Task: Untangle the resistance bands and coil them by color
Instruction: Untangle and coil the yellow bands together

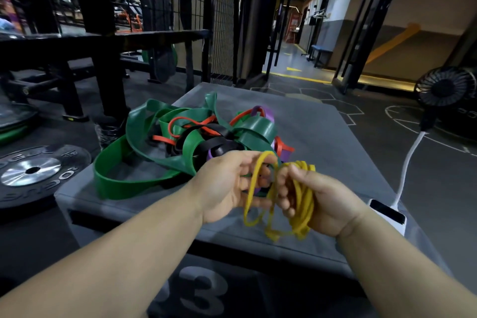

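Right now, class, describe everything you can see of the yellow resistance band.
The yellow band is thin, narrow and rubbery-looking. Most of it is gathered in several loose loops gripped by the right hand. One loop stretches across to the left hand, which pinches it. Other loops dangle below both hands, above the grey box. Whether it is caught in the tangled pile behind cannot be told.
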The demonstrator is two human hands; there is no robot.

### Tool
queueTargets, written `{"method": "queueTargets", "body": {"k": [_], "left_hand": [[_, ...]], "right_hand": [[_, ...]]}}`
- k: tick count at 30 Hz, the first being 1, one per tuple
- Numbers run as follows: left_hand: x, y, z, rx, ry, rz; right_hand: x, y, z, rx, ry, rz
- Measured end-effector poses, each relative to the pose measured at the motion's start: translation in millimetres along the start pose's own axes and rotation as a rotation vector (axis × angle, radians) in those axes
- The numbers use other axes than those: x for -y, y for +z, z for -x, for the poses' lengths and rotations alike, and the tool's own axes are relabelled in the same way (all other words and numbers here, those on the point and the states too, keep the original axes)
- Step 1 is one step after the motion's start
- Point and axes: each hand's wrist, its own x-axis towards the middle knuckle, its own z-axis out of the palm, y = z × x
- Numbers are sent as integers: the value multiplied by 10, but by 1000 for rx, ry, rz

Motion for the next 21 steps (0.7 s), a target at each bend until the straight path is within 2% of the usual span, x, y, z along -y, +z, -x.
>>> {"method": "queueTargets", "body": {"k": [5, 8, 11, 13, 15, 16, 19, 21], "left_hand": [[81, 49, 31, -8, 126, -427], [106, 52, 32, -71, 340, -731], [114, 38, 17, -113, 402, -855], [96, -18, 7, -27, 335, -858], [44, -84, 17, 147, 210, -683], [19, -124, 20, 177, 177, -614], [-16, -227, -16, 72, 221, -714], [-3, -232, -28, 107, 208, -748]], "right_hand": [[-49, 81, -44, -54, 29, 47], [-50, 125, -34, 0, 11, 57], [-12, 185, -16, -15, 23, 28], [20, 177, -11, -21, 45, 16], [59, 150, -2, -19, 54, -1], [81, 121, -1, -6, 53, -31], [146, 93, 61, 74, 105, -131], [133, 95, 76, 250, 168, -188]]}}
